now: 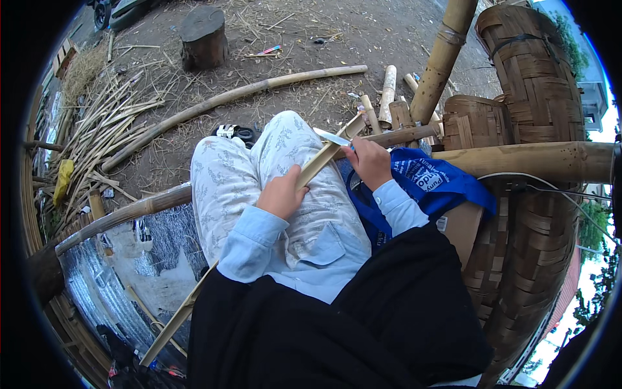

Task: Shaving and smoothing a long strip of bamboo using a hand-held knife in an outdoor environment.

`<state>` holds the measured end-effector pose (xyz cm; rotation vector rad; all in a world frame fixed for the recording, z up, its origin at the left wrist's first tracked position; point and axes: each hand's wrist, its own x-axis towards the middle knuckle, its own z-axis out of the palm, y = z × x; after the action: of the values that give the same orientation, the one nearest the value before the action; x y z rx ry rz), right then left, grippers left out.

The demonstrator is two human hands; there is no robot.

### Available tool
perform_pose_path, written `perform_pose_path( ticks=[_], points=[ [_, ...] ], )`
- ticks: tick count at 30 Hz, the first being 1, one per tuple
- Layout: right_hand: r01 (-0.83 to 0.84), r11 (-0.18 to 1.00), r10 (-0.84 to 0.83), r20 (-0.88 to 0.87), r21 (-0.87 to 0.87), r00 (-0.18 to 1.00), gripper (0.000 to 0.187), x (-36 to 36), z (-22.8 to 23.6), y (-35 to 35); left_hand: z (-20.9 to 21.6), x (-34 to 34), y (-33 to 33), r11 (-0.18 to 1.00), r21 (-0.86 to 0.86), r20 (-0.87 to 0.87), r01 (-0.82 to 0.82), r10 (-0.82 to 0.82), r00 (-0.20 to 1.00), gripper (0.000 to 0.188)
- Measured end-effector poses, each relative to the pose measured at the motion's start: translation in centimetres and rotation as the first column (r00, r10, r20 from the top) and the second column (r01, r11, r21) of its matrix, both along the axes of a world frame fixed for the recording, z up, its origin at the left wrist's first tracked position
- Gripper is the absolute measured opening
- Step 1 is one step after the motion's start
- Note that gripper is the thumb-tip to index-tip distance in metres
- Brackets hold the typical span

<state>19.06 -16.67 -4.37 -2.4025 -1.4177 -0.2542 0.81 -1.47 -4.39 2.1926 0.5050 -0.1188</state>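
Note:
A long split bamboo strip (315,166) lies aslant across my lap. My left hand (280,193) is closed round its middle, above my thigh. In my right hand (370,163) is a knife; its pale blade (332,137) crosses the strip near the far end and appears to touch it. The handle is mostly hidden in my fingers. Below my left forearm, a channelled bamboo length (170,327) runs down to the lower left, in line with the strip; my sleeve hides whether they are one piece.
A blue bag (421,178) sits close by my right hand, beside large woven bamboo baskets (534,97). Bamboo poles (528,162) frame the seat. Cut bamboo strips (107,123) are piled at left, near a curved pole (227,100). A wooden stump (203,40) stands on the ground (311,61).

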Motion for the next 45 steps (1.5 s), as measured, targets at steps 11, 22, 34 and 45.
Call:
perform_pose_path(
  ticks=[11,22,34,45],
  points=[
    [0.085,0.995,-0.084,0.024,-0.051,0.996,0.032,2.8,0.1,-1.2,0.5,-0.2,-0.1,1.0,0.01,-0.014,0.014,-0.014,1.0,0.032],
    [-0.14,0.989,0.136,0.072,0.045,0.988,0.031,1.1,-0.8,-0.4,0.2,-0.3,-0.4,1.0,-0.01,-0.009,-0.029,0.029,1.0,0.032],
    [-0.054,0.998,0.054,-0.004,0.033,0.999,0.032,0.3,0.0,1.1,0.2,-0.2,-0.5,1.0,-0.006,-0.002,-0.02,0.02,1.0,0.035],
    [0.124,0.992,-0.124,0.1,0.007,0.987,0.032,4.0,0.3,0.6,0.1,-0.1,-0.3,1.0,-0.007,0.022,-0.012,0.012,1.0,0.034]
  ],
)
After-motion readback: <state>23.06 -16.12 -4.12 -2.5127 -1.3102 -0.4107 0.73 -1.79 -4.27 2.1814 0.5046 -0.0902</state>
